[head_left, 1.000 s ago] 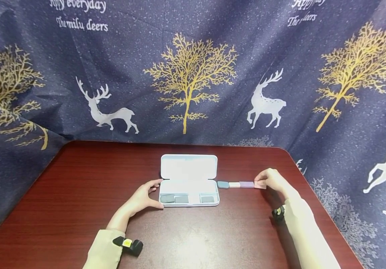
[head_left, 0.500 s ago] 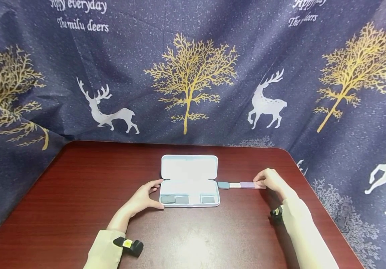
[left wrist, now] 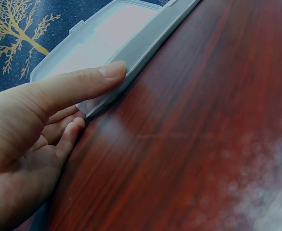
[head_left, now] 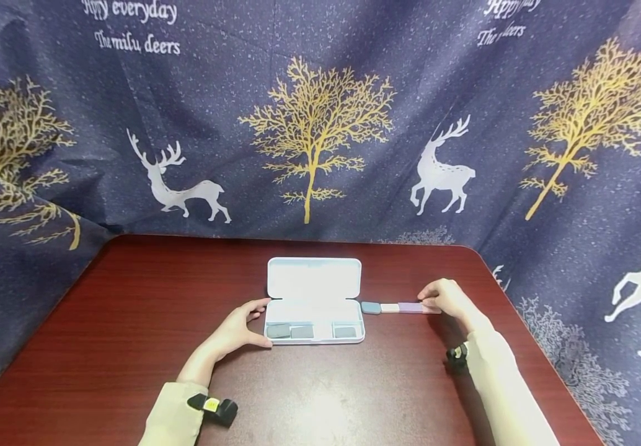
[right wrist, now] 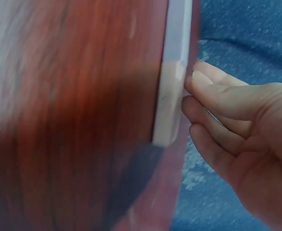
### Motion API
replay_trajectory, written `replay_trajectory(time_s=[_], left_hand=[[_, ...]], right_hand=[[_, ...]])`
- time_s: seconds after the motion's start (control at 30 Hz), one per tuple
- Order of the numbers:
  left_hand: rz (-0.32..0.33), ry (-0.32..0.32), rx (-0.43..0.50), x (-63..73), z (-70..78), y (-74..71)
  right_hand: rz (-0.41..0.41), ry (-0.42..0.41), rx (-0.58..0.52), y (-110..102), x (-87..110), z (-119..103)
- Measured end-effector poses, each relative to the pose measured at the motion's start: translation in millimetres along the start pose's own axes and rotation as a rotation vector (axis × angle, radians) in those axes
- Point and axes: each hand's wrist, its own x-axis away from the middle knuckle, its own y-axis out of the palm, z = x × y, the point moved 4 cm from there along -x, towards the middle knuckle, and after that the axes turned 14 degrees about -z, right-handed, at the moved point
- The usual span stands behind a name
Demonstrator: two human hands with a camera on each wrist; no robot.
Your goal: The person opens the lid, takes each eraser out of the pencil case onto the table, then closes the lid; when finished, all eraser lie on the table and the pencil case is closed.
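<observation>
pinkish end piece [right wrist: 169, 101] first: against the earlier head frames the row looks the same, and the only real change is the right hand [head_left: 447, 297], slid a touch toward frame center. in the right wrist view its fingers are loosely bent, thumb close to the index, sitting just beside that piece with nothing i can see between them. can't tell if they're touching it. to me that reads as the piece being laid down and let go of. the row runs just right of center in the head view: blue piece [head_left: 371, 308] by the case, then white piece [head_left: 390, 308], purple piece [head_left: 410, 307], then the pinkish one, which butts right up against the purple. left hand [head_left: 233, 331] hasn't budged, holding the left end of the pale case [head_left: 315, 341], thumb along the near edge, other fingers bent round the far side. lid [head_left: 313, 279] is flipped back. inside, along the bottom strip, there's two grey pieces [head_left: 278, 331] at lower left and one lone grey block [head_left: 345, 332] at lower right. bigger compartment behind is washed out by glare, so can't tell what's in there.
</observation>
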Motion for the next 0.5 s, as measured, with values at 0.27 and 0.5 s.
replay_trajectory(time_s=[0.27,0.5], left_hand=[[0.002,-0.007,0.002,1.1,0.4,-0.2],[-0.001,0.001,-0.006,1.4,0.5,0.1]], right_hand=[[0.076,-0.077,0.104,0,-10.4,-39],[0.055,-0.168,0.07,14,-22.2,-81]])
